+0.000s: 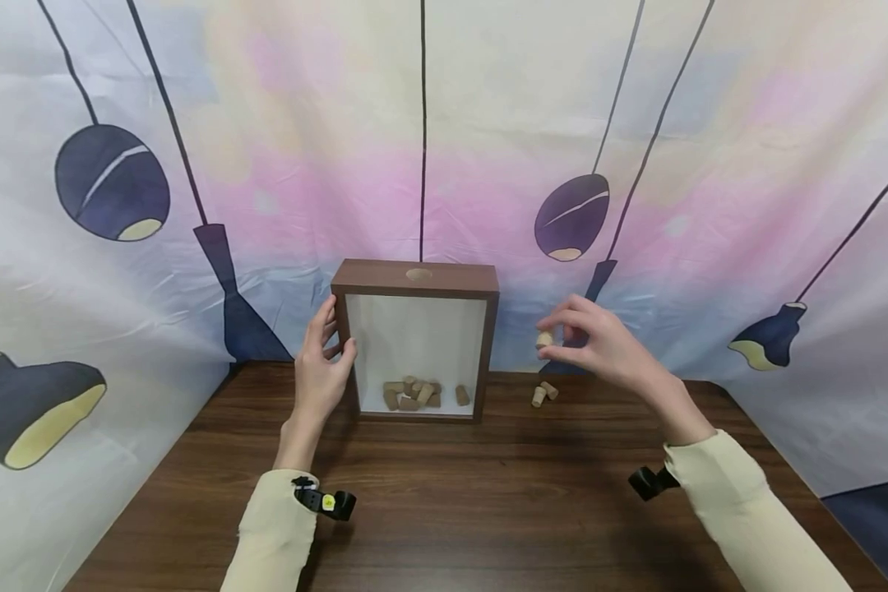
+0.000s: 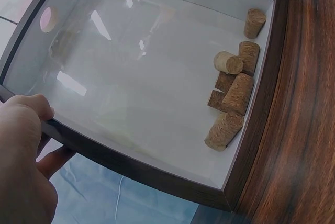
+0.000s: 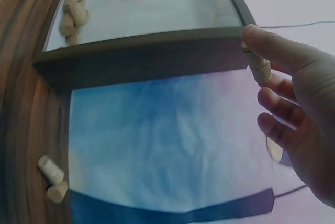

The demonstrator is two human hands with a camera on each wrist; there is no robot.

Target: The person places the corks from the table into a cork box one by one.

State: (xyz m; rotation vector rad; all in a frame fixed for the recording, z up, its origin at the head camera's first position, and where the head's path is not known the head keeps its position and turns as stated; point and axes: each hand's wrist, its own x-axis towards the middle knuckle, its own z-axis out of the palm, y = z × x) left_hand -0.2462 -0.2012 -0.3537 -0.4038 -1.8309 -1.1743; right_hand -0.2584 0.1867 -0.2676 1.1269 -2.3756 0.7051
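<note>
A brown-framed shadow box (image 1: 491, 353) with a clear front stands upright, with an oval hole (image 1: 418, 274) in its top. Several corks (image 2: 239, 93) lie along its bottom, heaped toward the middle, with one apart on the right. My left hand (image 1: 321, 370) grips the box's left side, thumb at the front edge and fingers along the side. To the right of the box and above the table, my right hand (image 1: 599, 341) pinches a tapered cork (image 3: 258, 68) between thumb and fingertips. Below that hand, two loose corks (image 1: 538, 396) lie together on the table.
The dark wood-grain table (image 1: 444, 501) extends in front of the box. Behind it hangs a pastel cloth backdrop (image 1: 326, 164) printed with dark lamps, which also covers both sides. Each wrist wears a black strapped camera (image 1: 326, 501).
</note>
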